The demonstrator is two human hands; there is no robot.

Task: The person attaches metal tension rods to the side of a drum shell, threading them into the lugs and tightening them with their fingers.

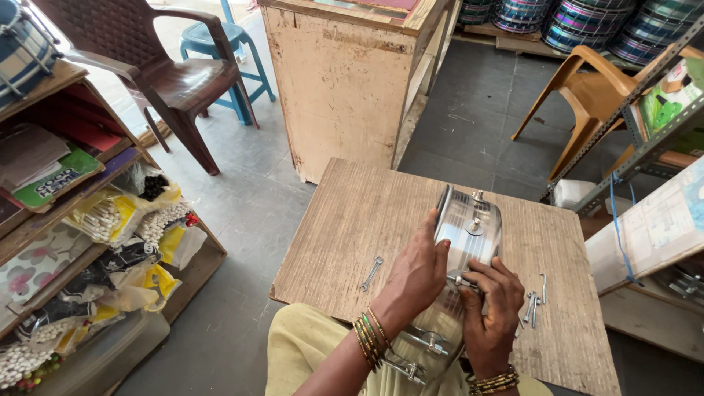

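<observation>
A shiny metal drum shell (469,229) with small lugs on its side rests tilted on the wooden table (352,220), its near end toward my lap. My left hand (416,273) grips the shell's left side. Fingers of my right hand (490,308) close around a lug fitting on the shell's near right side. A small metal spanner (372,272) lies on the table left of my left hand. Several loose metal rods and bolts (534,301) lie to the right of my right hand.
A brown plastic chair (158,73) and a blue stool (224,44) stand at the back left, a worn wooden counter (345,81) behind the table. Shelves with packets (103,235) fill the left. An orange chair (587,95) and a metal rack (645,139) stand right.
</observation>
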